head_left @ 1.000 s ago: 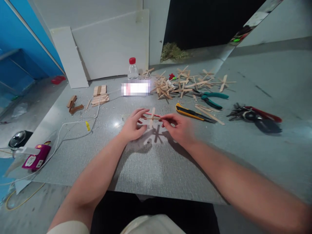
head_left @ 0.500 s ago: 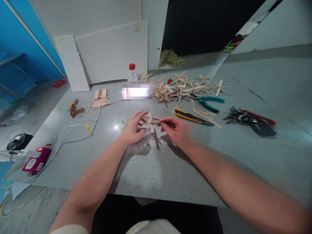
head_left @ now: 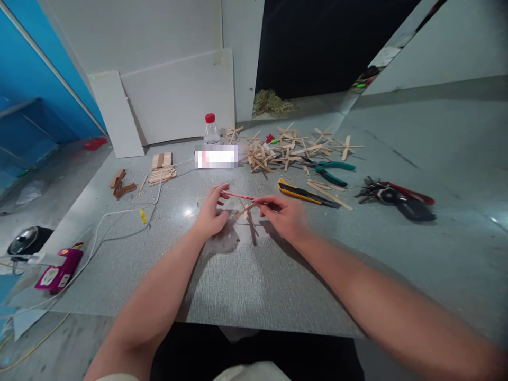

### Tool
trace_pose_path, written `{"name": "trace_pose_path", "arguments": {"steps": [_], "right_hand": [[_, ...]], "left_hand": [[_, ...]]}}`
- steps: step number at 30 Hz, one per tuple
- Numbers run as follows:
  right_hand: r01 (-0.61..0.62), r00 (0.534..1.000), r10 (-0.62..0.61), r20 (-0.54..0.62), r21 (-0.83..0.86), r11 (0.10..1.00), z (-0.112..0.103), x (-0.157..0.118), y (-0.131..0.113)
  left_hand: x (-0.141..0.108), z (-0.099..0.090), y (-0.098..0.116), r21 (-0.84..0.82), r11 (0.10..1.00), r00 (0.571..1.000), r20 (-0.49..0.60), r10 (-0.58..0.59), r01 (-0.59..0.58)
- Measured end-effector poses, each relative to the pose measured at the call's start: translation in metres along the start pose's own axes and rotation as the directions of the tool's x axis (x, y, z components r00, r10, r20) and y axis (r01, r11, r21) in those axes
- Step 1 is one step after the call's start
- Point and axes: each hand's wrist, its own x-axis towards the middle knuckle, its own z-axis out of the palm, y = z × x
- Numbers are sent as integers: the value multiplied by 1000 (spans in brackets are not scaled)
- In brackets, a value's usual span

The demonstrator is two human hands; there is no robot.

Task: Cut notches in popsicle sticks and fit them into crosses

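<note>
My right hand (head_left: 288,214) is closed, thumb and fingers pinching one end of a small wooden stick cross (head_left: 246,209) held tilted just above the table. A thin pinkish-red stick (head_left: 239,196) stretches between both hands, one end among the fingers of my left hand (head_left: 214,214), the other at my right fingertips. My left thumb stays apart from its fingers, near the cross's lower end. What the red stick is cannot be made out. A yellow-and-black utility knife (head_left: 305,194) lies right of the hands, beside loose wooden sticks (head_left: 331,194).
Behind the hands lies a pile of stick crosses (head_left: 260,157) with teal-handled pliers (head_left: 335,170). Bundled sticks (head_left: 162,174) and a white cable (head_left: 119,212) are left. A red-capped bottle (head_left: 211,131) stands at the back. Keys (head_left: 375,191) lie right; a purple box (head_left: 59,270) sits far left.
The stick cross has turned, its left arm swinging down toward me and away from my left fingers. My left hand has drawn slightly left, showing more of the red stick. The view has shifted slightly.
</note>
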Motion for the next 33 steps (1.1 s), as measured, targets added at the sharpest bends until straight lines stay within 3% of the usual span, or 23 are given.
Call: {"name": "trace_pose_path", "arguments": {"steps": [8,13,19,26,33], "right_hand": [[106,994,-103,34,-69,992,-16,7,-21],[87,991,-102,-91,-158,984,-36,23,-33],[40,968,-109,-228,-288,957,-58,40,-19],[-81,990,18,-143,-450,890,-100,74,7],[-187,972,57,-226,-610,770,-154,114,18]], "left_hand": [[6,-4,-12,14,999,997,-52,-49,50],[10,-6,-22,10,997,992,-107,-73,75],[11,-6,-25,2,997,989,-121,-80,81],[11,-4,-23,-6,998,994,-94,-64,64],[11,-4,-25,5,998,995,-86,-58,59]]}}
